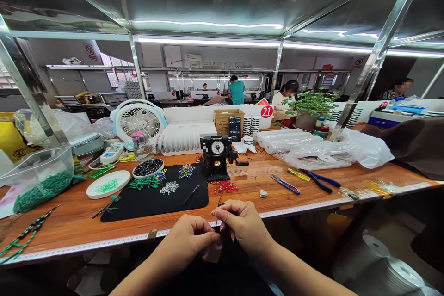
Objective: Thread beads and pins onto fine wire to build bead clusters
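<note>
The person's right hand [243, 224] and left hand [183, 240] work together in the air at the near edge of the orange-brown wooden tabletop [249, 180]. A thin dark wire [219, 199] rises from the right grip, which is closed on it between thumb and forefinger. The left grip curls in close beside it; the fingers hide whether it holds the wire too, so that cannot be told. The wire looks light and springy, probably easy to bend and apt to slip between fingertips, so a firm pinch close to its end seems the surest hold.

Just beyond the hands lie scattered small red-tipped pins [224, 187], beside a black metal hand-cranked winder with a round white dial [217, 157]. To the left, a flat black rubber mat [156, 201] carries small green and multicoloured pieces. To the right lie blue-handled steel pliers [319, 180].
</note>
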